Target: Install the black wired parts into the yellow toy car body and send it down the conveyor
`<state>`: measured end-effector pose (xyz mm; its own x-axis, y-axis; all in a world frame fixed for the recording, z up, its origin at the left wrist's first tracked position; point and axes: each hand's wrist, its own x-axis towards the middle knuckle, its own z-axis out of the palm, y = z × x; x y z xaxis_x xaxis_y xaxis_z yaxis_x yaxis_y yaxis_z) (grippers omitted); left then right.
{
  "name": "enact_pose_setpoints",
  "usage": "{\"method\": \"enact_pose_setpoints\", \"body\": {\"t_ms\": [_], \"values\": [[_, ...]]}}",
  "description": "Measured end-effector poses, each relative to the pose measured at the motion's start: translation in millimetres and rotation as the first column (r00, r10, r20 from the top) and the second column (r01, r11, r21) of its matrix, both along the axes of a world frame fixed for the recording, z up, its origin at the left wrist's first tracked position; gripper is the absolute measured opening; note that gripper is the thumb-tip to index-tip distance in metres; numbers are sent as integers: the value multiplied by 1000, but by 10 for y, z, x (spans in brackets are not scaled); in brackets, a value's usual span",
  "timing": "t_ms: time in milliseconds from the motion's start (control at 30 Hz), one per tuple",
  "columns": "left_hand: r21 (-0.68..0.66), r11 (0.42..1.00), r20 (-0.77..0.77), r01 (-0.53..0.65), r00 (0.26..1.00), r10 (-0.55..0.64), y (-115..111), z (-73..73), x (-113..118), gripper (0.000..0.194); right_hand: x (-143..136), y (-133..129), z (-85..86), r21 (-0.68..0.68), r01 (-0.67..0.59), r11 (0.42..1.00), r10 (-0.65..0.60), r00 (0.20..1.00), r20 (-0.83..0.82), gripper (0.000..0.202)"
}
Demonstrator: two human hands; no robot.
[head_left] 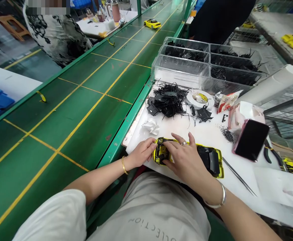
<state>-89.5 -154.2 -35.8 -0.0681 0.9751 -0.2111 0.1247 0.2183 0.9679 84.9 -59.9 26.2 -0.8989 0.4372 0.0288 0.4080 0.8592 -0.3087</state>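
Note:
A yellow and black toy car body (pixel 210 159) lies on the white work surface close to my lap, its black inner side facing up. My left hand (pixel 144 151) pinches its left end between thumb and fingers. Over its middle is my right hand (pixel 184 154), thumb and forefinger closed on the body and the other fingers raised and spread. My right palm hides part of the car. A pair of metal tweezers (pixel 238 176) lies just right of it. Beyond my hands sits a tangled pile of black wired parts (pixel 170 99), with a crumpled white tissue (pixel 151 126) before it.
To the left runs a green conveyor belt (pixel 86 110) carrying a yellow toy car (pixel 152 23) farther off. Clear divided trays (pixel 181 72) hold black parts. A tape roll (pixel 200 97), a phone (pixel 252 140) and pliers (pixel 272 154) are right. A person (pixel 56 33) sits across the belt.

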Motion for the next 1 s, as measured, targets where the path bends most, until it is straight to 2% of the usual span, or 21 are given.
{"method": "enact_pose_setpoints", "body": {"t_ms": [67,133,200,333,467,600,667,733,800,833,867,933,1000], "values": [[11,1000,-6,9,1000,-9,-2,15,-1,36,-19,-17,76,46,-38,998,36,999,37,34],[23,999,-18,27,999,-27,-5,27,-6,35,-6,16,99,25,-80,997,80,997,8,38],[39,998,-34,48,998,-47,-8,31,-12,34,31,78,55,-35,-100,994,98,994,-55,42],[50,996,-84,74,994,-70,-14,21,-30,32,68,148,-111,-109,-101,989,89,990,-111,35],[29,998,-138,56,989,-51,-1,-5,-21,31,-58,85,-162,-58,-66,996,65,998,-19,39],[0,1000,-99,6,995,-6,21,6,8,35,-114,-26,-56,-4,-46,999,46,998,33,40],[-70,997,-25,23,999,-25,5,70,-9,37,35,-111,0,30,-51,998,53,997,-64,45],[-191,975,45,114,993,-107,-61,176,-45,38,325,-241,4,46,14,999,-1,966,-259,46],[-324,904,102,280,960,-261,-164,296,-79,40,691,-404,-55,-62,172,983,-182,885,-428,32],[-372,858,123,353,935,-331,-211,348,-87,41,866,-486,-101,-172,241,955,-293,858,-423,18],[-398,829,126,393,918,-376,-246,386,-86,43,1016,-564,-156,-307,291,906,-391,853,-345,8],[-404,833,87,378,922,-377,-257,411,-52,45,1203,-696,-290,-565,339,752,-471,876,-101,25],[-394,859,51,327,941,-335,-196,373,22,38,1233,-792,-443,-758,348,552,-464,883,69,37]]}}
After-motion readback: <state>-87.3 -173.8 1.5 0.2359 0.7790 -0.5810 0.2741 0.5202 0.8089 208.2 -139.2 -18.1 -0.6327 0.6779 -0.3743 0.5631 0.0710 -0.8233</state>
